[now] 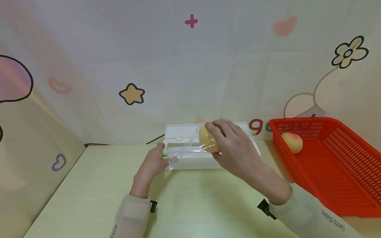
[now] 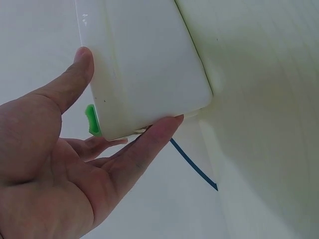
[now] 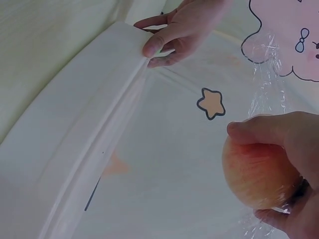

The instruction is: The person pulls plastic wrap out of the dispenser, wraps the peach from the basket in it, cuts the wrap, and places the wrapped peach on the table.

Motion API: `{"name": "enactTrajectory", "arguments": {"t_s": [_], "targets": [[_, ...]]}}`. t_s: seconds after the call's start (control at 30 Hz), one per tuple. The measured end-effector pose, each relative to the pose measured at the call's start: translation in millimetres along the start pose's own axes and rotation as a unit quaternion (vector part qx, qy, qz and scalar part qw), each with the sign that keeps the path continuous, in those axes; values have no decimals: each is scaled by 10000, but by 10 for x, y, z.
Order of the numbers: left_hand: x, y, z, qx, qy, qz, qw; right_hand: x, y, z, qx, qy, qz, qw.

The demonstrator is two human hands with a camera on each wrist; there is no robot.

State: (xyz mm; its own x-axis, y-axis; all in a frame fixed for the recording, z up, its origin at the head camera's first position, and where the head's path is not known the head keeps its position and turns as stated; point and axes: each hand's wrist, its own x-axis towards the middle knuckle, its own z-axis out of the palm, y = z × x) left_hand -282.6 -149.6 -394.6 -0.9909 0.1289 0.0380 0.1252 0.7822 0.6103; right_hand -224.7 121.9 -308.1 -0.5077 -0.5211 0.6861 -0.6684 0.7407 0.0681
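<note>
A long white cling film dispenser (image 1: 196, 163) sits at the back of the table with its lid (image 1: 178, 131) raised. My left hand (image 1: 153, 162) grips its left end, thumb on one edge and fingers at the end face, near a green slider (image 2: 92, 120). Over the dispenser, my right hand (image 1: 235, 145) holds a peach (image 3: 259, 174) between thumb and fingers. Clear cling film (image 1: 178, 158) covers the peach, and a loose, crumpled strip trails from it toward the left hand in the head view.
To the right stands a red plastic basket (image 1: 333, 172) with another peach (image 1: 293, 142) near its left wall. A printed cloth (image 1: 190, 66) hangs behind the table. A thin dark cord (image 1: 155, 138) runs behind the dispenser.
</note>
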Motion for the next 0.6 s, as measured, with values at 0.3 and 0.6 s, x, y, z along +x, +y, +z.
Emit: {"name": "enactTrajectory", "arguments": {"t_s": [0.3,0.6], "targets": [[-4,-13,8,-47,45,-9,10000,-1,-66,-115,-26,227,-109,9997],[-31,3,-1,-29,57,36,10000,-12,-121,-240,2,385,-142,9992]]}}
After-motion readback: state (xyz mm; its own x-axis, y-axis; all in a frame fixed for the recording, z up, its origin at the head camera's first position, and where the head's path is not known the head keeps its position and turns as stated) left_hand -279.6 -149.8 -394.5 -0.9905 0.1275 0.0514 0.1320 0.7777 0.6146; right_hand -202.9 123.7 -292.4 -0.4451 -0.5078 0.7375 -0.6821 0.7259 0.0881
